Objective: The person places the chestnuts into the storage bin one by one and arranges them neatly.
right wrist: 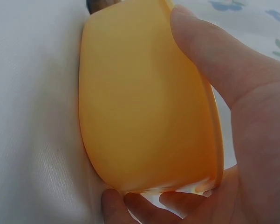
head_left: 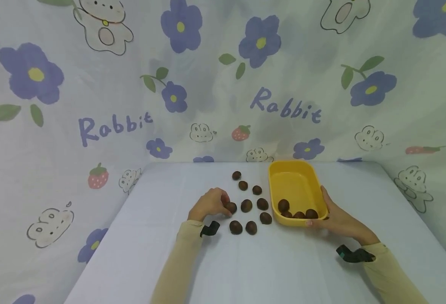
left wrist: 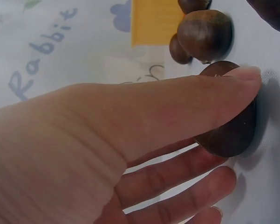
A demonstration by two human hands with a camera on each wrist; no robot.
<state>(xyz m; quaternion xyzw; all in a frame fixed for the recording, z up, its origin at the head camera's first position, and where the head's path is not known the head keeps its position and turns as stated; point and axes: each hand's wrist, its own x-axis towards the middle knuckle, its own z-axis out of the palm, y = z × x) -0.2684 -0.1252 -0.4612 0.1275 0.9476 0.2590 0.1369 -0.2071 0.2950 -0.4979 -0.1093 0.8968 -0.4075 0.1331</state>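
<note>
My left hand (head_left: 209, 204) pinches a brown chestnut (left wrist: 233, 135) between thumb and fingers at the left of a loose group. In the left wrist view the thumb lies across that chestnut, close over the white tabletop. My right hand (head_left: 338, 220) grips the near right corner of a yellow plastic tub (head_left: 295, 181), thumb at the rim and fingers along the side. Several chestnuts lie inside the tub at its near end, one of them a dark chestnut (head_left: 283, 205). The tub's outer wall (right wrist: 135, 102) fills the middle of the right wrist view.
Several chestnuts are spread over the white table (head_left: 139, 257) between my left hand and the tub, among them a chestnut (head_left: 247, 205) just right of the pinched one. Behind the table hangs a curtain (head_left: 207, 76) printed with flowers and rabbits.
</note>
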